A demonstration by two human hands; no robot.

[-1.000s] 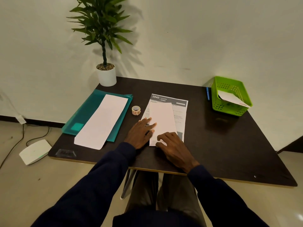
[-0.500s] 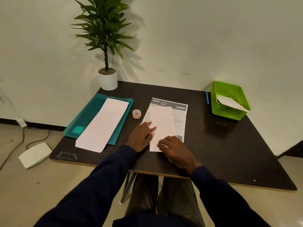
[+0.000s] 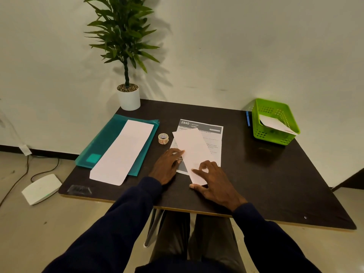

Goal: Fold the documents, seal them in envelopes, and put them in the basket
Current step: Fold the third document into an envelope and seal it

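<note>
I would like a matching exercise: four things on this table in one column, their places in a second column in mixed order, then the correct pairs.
Things: 1 plant pot; 2 tape roll; 3 basket; 4 folded paper.
Places: A between the folder and the printed sheet; B far right corner of the table; C partly on the printed sheet; D far left corner.
Pairs: 1-D, 2-A, 3-B, 4-C.

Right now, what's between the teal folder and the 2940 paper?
A small roll, tape or stickers, sits on the table between the teal folder and the printed sheet, touching neither, seen in the head view.
</note>
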